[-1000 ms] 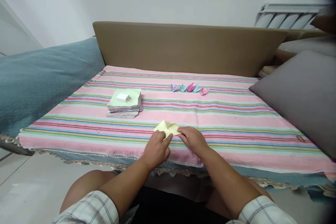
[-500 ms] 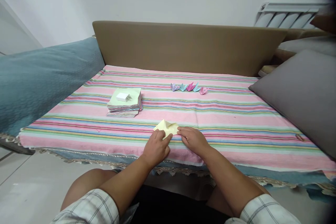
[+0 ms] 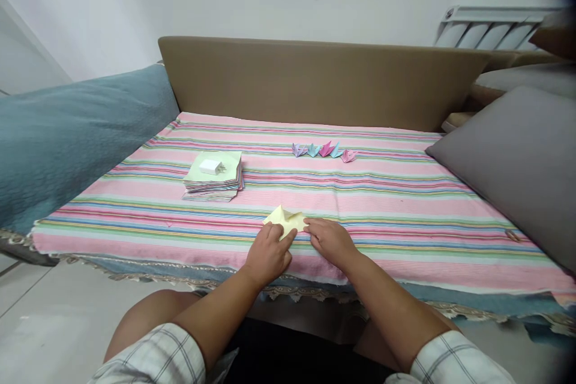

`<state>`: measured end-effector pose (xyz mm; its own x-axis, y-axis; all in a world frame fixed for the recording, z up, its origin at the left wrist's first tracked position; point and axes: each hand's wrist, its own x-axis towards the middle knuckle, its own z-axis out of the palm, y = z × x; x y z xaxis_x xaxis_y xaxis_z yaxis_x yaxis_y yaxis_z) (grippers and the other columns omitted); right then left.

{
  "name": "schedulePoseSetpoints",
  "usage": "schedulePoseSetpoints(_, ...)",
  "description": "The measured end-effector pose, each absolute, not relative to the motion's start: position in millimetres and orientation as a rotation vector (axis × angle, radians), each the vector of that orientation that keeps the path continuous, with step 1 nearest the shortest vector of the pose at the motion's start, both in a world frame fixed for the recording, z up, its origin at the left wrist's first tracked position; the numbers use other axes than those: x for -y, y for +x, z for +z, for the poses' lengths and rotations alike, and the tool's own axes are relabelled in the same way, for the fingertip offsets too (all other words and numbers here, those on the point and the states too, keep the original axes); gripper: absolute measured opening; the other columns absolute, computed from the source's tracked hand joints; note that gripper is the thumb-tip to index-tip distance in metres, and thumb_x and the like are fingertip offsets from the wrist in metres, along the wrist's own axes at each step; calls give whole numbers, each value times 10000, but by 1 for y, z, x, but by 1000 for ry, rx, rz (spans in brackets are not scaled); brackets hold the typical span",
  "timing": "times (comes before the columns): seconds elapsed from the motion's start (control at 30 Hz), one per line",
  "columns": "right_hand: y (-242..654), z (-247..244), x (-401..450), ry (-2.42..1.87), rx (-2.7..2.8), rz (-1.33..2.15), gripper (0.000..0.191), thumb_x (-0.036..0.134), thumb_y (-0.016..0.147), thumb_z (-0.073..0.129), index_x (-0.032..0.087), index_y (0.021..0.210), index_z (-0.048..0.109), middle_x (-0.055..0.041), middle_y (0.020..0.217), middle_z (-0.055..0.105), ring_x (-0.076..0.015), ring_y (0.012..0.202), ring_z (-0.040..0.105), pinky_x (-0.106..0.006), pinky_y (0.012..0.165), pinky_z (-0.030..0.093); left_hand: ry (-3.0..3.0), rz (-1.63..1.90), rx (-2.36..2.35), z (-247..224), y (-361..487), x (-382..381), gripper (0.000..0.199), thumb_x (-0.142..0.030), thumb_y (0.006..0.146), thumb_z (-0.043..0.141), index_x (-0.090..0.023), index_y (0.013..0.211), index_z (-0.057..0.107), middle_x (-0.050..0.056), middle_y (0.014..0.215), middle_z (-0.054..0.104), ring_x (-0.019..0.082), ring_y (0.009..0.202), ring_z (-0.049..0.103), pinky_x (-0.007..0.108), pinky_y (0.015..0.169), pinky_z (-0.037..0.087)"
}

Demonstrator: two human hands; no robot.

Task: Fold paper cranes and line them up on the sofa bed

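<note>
A partly folded piece of pale yellow origami paper (image 3: 291, 219) lies on the striped cloth in front of me, one flap standing up at its far left. My left hand (image 3: 269, 252) presses its near left part down, with curled fingers and the thumb laid along the near edge. At the paper's right corner, my right hand (image 3: 330, 241) pinches with thumb and forefinger. The fingers hide the near edge of the paper.
A stack of square paper (image 3: 213, 189) bears a white plug adapter (image 3: 210, 166). Several folded paper cranes (image 3: 326, 149) stand in a row farther back. A grey cushion (image 3: 517, 162) leans at the right, near a small brown object (image 3: 512, 235). The brown backrest (image 3: 315, 78) bounds the far side.
Hardly anything differs. Both hands stay on the yellow paper, and the right fingers have shifted only very slightly at its corner.
</note>
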<state>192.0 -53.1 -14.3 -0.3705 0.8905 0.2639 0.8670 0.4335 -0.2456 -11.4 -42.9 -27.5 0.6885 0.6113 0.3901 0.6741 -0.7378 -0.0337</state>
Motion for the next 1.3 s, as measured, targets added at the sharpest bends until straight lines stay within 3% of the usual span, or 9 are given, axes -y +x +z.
schedulePoseSetpoints(0.2,190,-19,61,-1464,2376,-55,378,144,867,487,307,1196,577,-55,1245,579,-204,1112,531,-372,930,422,-2715,-555,1057,-28,-11,43,541,-141,709,495,-197,1247,513,88,941,475,233,873,438,428,861,420)
schedulePoseSetpoints(0.47,194,-17,68,-1543,2246,-95,307,103,797,516,245,1038,643,-79,1082,595,-226,999,507,-354,869,427,-2731,-556,1043,-26,-11,43,525,-145,704,505,-191,1226,534,96,946,486,240,885,445,450,883,413)
schedulePoseSetpoints(0.67,193,-15,66,-1605,2099,8,147,109,782,462,193,837,571,-55,842,586,-205,835,513,-330,773,433,-2722,-558,1043,-27,-12,42,527,-148,707,501,-204,1231,530,93,948,483,241,887,445,449,879,414)
schedulePoseSetpoints(0.97,196,-21,63,-1496,2036,49,324,100,777,462,206,1043,614,-69,1009,603,-206,947,538,-351,847,445,-2721,-574,1028,-27,-11,42,519,-146,708,496,-189,1223,537,95,928,480,240,886,437,454,902,406)
schedulePoseSetpoints(1.3,195,-19,55,-1572,1822,332,149,189,737,549,211,833,661,-57,990,606,-204,938,539,-349,849,444,-2712,-635,1020,-28,-12,43,539,-125,702,483,-201,1235,526,90,940,479,241,904,443,479,929,393)
